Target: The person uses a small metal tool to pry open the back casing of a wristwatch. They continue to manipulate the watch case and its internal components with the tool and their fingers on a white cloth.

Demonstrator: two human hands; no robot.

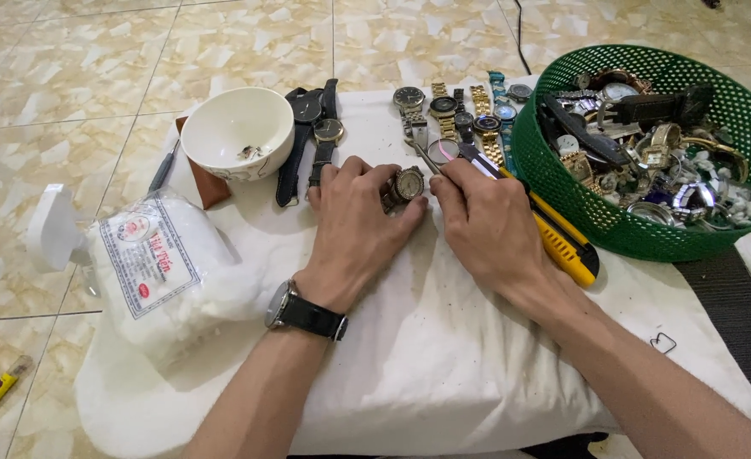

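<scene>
Forearms enter from the bottom edge and meet over a white cushion (443, 357) laid on a marbled tile floor (61, 93), which serves as the work surface. At upper right, touching the cushion's edge, stands a green mesh basket (528, 157) heaped with loose watches, cases and straps; none of these appears to have been sorted. At lower left lies a clear bag of white cotton (167, 276), beside it a white bowl (238, 132) holding a few small metal parts. Two dark-strapped watches (312, 140) lie next to the bowl, and a row of metal-bracelet watches (456, 115) is laid out along the far edge of the cushion. A yellow utility knife (562, 242) rests just beside the right wrist. The left hand (354, 225), which wears a black-strapped wristwatch, is closed around a metal-bracelet watch (408, 183), pinning it to the cushion at centre with the dial facing up. The right hand (482, 225) is closed around a thin metal tool (422, 153), its tip just beside the watch case; contact cannot be confirmed. Judged from the layout, work on this watch is in an early stage: the case looks assembled, the bracelet attached, and the basket remains full.
</scene>
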